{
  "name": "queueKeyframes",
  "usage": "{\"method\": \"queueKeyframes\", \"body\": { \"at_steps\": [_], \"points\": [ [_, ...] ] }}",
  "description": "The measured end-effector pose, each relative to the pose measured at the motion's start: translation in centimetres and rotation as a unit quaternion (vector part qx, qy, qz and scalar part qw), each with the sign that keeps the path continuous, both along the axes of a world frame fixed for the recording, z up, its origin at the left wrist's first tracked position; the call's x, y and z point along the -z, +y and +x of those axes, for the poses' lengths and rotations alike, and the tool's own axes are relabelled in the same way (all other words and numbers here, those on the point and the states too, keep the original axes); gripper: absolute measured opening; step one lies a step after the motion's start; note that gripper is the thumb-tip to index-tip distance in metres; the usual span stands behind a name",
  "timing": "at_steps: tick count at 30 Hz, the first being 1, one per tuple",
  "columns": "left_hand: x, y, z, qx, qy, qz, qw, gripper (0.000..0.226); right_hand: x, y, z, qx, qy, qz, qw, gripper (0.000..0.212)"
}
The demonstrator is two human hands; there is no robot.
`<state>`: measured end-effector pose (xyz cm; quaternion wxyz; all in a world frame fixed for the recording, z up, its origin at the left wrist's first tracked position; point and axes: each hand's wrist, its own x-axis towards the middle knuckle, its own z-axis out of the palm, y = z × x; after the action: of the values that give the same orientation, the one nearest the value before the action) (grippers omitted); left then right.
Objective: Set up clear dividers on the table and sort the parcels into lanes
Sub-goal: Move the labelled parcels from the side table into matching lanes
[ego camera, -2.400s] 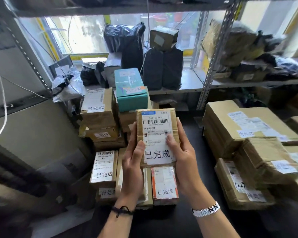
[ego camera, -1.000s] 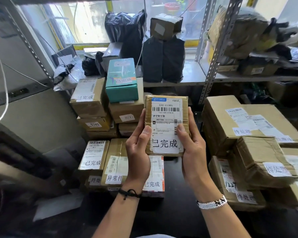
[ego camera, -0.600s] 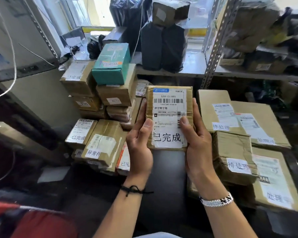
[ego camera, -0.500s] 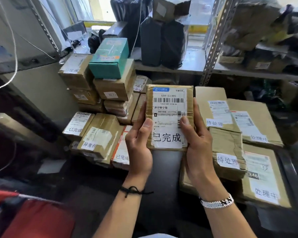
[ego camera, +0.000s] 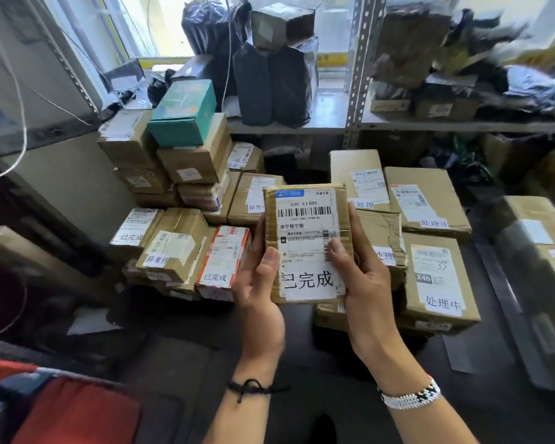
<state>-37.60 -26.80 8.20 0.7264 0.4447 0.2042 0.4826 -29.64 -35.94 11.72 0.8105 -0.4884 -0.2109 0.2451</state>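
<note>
Both forearms rise from the bottom edge, wrists bent a little back and palms turned toward each other. The left hand (ego camera: 258, 283) and the right hand (ego camera: 364, 283) clasp one small brown parcel (ego camera: 308, 245) between them. They hold it clear above the dark worktop (ego camera: 180, 363), label side facing the camera.

Each of the two hands is partly closed on the parcel. The fingers wrap behind its long edges and the thumbs lie across the front, the left at the label's margin and the right over a small barcode. A black cord (ego camera: 253, 387) circles the left wrist and a beaded band (ego camera: 410, 394) the right.

The parcel's label reads 已完成. Left of the parcel, two more packages show those characters: a flat brown one (ego camera: 135, 230) and an orange-edged one (ego camera: 223, 261). Two others there are marked 异常件, at least in part. Right of the parcel, two cartons read 处理中, the nearer carton (ego camera: 436, 277) and the farther carton (ego camera: 426, 200); a crumpled box (ego camera: 382, 232) sits just beside the right hand.

Behind and left of the parcel, one teal box (ego camera: 183, 113) tops a stack. Behind it on the metal shelf (ego camera: 330, 113), two black-wrapped bundles (ego camera: 273, 81) stand side by side.
</note>
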Motion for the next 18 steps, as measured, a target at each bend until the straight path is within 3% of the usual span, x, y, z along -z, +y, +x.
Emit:
{"method": "queueKeyframes", "body": {
  "at_steps": [7,11,18],
  "points": [
    [0.3,-5.7,-2.7,0.078,-0.001,-0.030,0.997,0.062,0.9,-6.0,-3.6,0.058,0.012,-0.028,0.998,0.056],
    [-0.7,-8.1,-2.7,0.127,-0.007,-0.016,0.992,0.049,0.7,-9.0,-4.0,0.093,0.017,-0.043,0.995,0.061],
    [-1.5,-11.2,-1.5,0.129,0.007,-0.002,0.992,0.045,0.1,-12.1,-3.0,0.097,0.003,-0.041,0.994,0.061]
  ]
}}
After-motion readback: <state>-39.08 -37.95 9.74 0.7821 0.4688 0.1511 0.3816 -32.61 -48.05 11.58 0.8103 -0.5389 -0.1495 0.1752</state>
